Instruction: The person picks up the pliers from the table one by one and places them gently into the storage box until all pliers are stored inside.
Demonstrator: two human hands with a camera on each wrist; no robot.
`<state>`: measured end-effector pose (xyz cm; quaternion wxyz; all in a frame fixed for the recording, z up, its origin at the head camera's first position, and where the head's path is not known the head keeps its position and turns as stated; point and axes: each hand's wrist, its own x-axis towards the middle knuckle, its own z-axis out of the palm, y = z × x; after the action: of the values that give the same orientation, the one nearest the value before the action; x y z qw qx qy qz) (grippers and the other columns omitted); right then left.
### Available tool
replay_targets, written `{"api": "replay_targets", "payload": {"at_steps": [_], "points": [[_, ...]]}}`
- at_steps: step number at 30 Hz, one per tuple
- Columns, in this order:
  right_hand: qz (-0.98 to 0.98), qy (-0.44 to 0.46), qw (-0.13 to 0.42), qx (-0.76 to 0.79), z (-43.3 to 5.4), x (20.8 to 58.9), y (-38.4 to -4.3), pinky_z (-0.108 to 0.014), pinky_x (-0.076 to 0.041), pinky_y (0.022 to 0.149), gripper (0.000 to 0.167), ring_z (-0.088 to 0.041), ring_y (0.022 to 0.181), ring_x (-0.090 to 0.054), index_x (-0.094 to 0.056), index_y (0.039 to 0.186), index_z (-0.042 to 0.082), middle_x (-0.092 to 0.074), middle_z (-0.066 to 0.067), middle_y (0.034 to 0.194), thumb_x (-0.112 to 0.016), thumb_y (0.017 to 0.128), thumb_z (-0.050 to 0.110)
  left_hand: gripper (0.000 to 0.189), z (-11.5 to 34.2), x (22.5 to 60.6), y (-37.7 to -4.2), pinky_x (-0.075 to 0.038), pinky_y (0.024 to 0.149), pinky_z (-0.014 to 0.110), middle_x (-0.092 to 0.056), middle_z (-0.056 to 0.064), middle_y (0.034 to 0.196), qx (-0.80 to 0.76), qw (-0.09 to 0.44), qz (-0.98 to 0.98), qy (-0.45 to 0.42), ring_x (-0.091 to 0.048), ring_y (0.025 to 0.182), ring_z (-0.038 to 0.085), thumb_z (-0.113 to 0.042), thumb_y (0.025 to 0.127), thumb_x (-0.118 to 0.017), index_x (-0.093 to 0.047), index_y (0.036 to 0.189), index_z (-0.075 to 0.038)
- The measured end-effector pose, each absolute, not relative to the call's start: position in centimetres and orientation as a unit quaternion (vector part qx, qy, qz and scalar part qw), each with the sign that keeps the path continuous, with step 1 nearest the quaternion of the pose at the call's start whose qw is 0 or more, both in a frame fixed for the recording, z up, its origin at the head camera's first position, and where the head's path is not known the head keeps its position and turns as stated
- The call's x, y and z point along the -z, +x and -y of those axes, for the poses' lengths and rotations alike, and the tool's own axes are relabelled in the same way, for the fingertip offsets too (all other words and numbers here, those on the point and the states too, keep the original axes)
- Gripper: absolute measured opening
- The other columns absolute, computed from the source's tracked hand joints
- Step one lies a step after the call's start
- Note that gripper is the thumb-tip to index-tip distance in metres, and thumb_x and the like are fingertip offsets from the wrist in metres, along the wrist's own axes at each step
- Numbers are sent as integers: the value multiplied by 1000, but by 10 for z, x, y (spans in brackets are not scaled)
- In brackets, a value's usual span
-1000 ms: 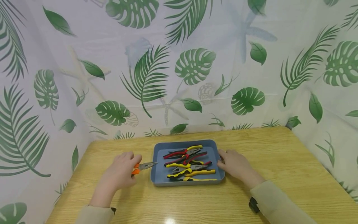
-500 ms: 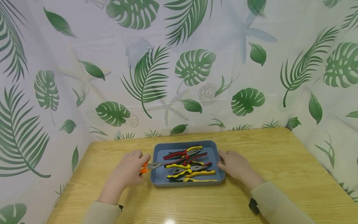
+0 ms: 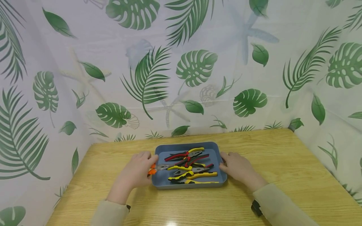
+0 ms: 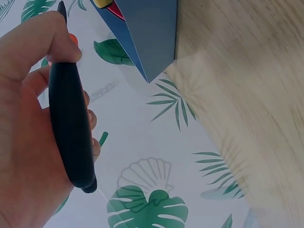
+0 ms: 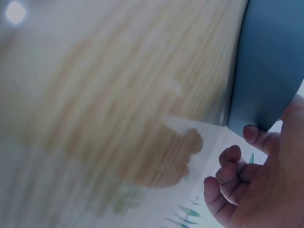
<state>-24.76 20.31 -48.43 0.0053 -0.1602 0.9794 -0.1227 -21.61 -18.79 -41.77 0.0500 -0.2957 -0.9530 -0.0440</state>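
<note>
My left hand grips needle-nose pliers with orange-and-black handles at the tray's left side. Their slim metal nose points right, over the pliers lying inside. A thick black handle shows in the left wrist view along the palm. The tray is shallow and blue-grey, with rounded corners. My right hand pinches its right wall at the rim, one fingertip against the outside in the right wrist view. Inside lie several pliers: red-and-black ones toward the back, yellow-and-black ones toward the front.
The tray stands on a light wood table near its back. A white cloth printed with green leaves hangs behind and at both sides. A bright light reflection shows at the table's front.
My left hand has moved right with the orange-handled pliers, bringing their nose from the tray's left rim to over the pliers inside. The right hand and the tray stay in place.
</note>
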Motion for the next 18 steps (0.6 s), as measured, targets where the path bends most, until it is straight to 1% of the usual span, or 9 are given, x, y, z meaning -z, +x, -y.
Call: {"api": "replay_targets", "payload": {"at_steps": [3, 8, 14, 18], "points": [[-980, -158, 6, 118, -204, 486, -249, -43, -49, 67, 33, -25, 83, -63, -66, 126, 11, -66, -9, 93, -62, 98, 29, 47, 185, 418, -217, -35, 80, 39, -45, -1, 91, 43, 41, 953, -297, -42, 87, 20, -3, 68, -84, -55, 102, -19], [-980, -159, 6, 118, -204, 487, -249, -44, -50, 67, 36, -26, 83, -64, -66, 128, 10, -67, -10, 94, -62, 98, 29, 49, 182, 418, -219, -36, 82, 41, -46, -1, 92, 42, 26, 954, -296, -42, 88, 21, -1, 68, -80, -56, 108, -17], [-980, -160, 9, 120, -203, 484, -247, -41, -47, 65, 35, -23, 80, -60, -66, 128, 9, -65, -8, 91, -61, 99, 28, 45, 178, 418, -219, -37, 80, 41, -47, -1, 91, 40, 31, 950, -307, -45, 87, 21, -2, 69, -79, -53, 102, -18], [-980, -159, 10, 119, -203, 483, -247, -41, -48, 66, 38, -25, 82, -62, -65, 132, 9, -66, -10, 94, -61, 99, 28, 44, 175, 420, -221, -36, 78, 40, -48, 0, 92, 35, 26, 950, -310, -45, 87, 21, -3, 70, -77, -52, 102, -19]]}}
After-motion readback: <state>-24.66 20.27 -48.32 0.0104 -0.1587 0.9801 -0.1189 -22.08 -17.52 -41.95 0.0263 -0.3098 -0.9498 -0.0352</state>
